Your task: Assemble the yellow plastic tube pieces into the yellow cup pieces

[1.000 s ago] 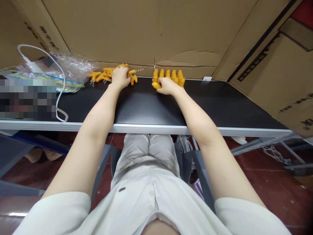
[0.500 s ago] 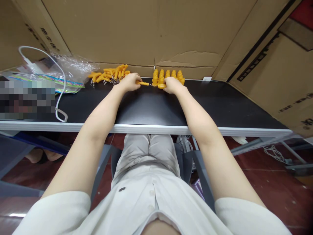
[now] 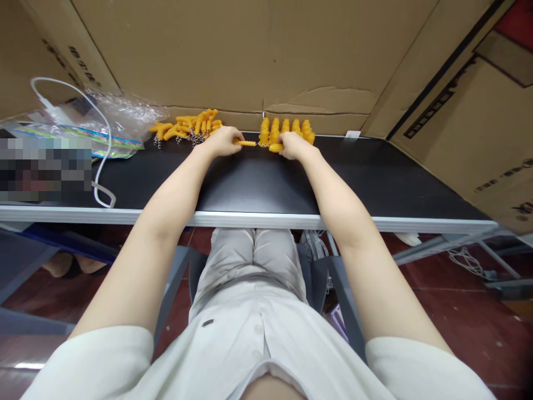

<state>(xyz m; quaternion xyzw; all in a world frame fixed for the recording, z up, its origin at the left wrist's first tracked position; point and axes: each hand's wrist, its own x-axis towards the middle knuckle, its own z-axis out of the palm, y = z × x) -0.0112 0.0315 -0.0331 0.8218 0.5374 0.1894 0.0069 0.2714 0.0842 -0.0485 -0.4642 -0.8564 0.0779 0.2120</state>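
Note:
My left hand (image 3: 222, 141) is closed on a thin yellow ridged rod (image 3: 246, 143), whose tip points right. My right hand (image 3: 292, 145) is closed on a yellow round-capped piece (image 3: 275, 147) just right of the rod's tip. The two parts nearly meet at the far edge of the black table (image 3: 250, 178). Behind my right hand stands a row of yellow capped pieces (image 3: 287, 128). A heap of yellow rods with small metal springs (image 3: 187, 128) lies behind my left hand.
Cardboard sheets (image 3: 250, 55) wall the back and right of the table. At the far left lie a crumpled clear plastic bag (image 3: 120, 114), colourful packets (image 3: 83, 139) and a white cable (image 3: 100, 161). The table's metal front edge (image 3: 250, 219) runs above my knees.
My left hand left the heap with a rod and moved right. My right hand lifted a capped piece and shifted slightly left toward it. Little changed in the last half second.

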